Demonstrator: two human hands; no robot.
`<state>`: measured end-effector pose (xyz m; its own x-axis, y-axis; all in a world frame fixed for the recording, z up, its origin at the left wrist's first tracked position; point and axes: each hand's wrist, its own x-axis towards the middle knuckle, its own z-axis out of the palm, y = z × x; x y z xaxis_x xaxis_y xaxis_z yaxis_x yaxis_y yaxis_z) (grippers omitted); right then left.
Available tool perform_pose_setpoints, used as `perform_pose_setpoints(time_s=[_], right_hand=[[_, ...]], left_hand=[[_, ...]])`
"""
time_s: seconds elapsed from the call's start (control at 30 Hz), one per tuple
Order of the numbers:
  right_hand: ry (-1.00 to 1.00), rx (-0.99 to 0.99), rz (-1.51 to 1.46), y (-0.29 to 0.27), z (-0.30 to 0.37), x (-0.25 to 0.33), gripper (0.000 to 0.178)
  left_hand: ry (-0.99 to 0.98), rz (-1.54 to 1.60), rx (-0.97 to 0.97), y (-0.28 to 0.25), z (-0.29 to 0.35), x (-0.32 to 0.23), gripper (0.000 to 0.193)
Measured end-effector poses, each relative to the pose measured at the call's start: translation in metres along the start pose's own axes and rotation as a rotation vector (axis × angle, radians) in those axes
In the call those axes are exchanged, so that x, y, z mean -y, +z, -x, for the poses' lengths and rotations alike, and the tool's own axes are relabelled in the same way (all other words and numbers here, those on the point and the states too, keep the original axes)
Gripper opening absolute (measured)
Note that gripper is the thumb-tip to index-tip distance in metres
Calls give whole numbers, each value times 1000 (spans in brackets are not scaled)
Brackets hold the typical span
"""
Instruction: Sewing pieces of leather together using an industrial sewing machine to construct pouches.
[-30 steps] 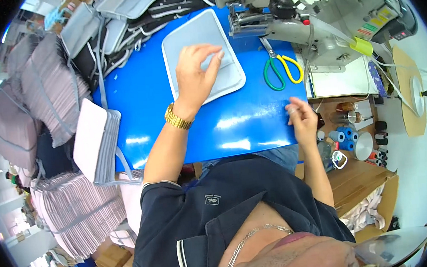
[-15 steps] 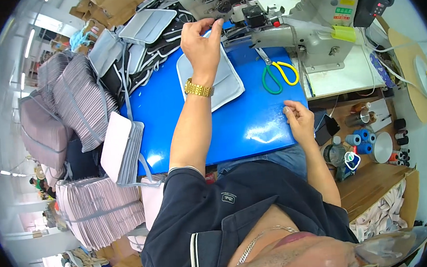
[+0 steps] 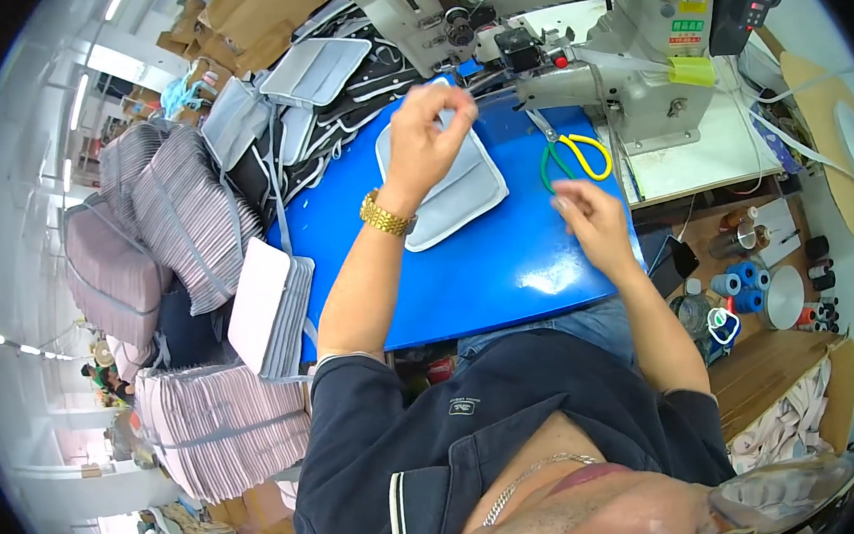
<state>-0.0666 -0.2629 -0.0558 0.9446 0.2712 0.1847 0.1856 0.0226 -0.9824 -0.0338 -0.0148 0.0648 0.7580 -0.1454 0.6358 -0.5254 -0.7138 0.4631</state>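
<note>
Cardboard box (image 3: 840, 390), four o'clock: pale fabric strips (image 3: 782, 425) inside. Left hand (image 3: 425, 139), over grey panel (image 3: 464, 207): fingers narrow, hold unclear. Right hand (image 3: 596, 222): fingers half-curled, parted.

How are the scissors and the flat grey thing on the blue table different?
The grey piece is broad with rounded corners; the scissors are narrow with looped handles.
The grey piece is pale grey; the scissors have one green handle, one yellow handle and metal blades.
The left hand hides part of the grey piece; the scissors' blades are uncovered.
Both lie on the blue table.
</note>
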Motion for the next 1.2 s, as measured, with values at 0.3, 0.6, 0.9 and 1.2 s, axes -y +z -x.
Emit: perform_pose_setpoints(time_s=[0.3,0.6,0.9,1.2], right_hand=[[-83,183,-360,68,-112,78,16],[-288,150,-117,73,-121,58,23],[-20,153,-489,81,-149,87,33],[131,433,-594,78,-115,64,35]], left_hand=[[-371,300,785,20,97,-37,8],[213,-565,172,-50,-42,-7,16],[315,-532,-318,-10,-59,23,16],[414,-551,141,-29,-40,14,9]])
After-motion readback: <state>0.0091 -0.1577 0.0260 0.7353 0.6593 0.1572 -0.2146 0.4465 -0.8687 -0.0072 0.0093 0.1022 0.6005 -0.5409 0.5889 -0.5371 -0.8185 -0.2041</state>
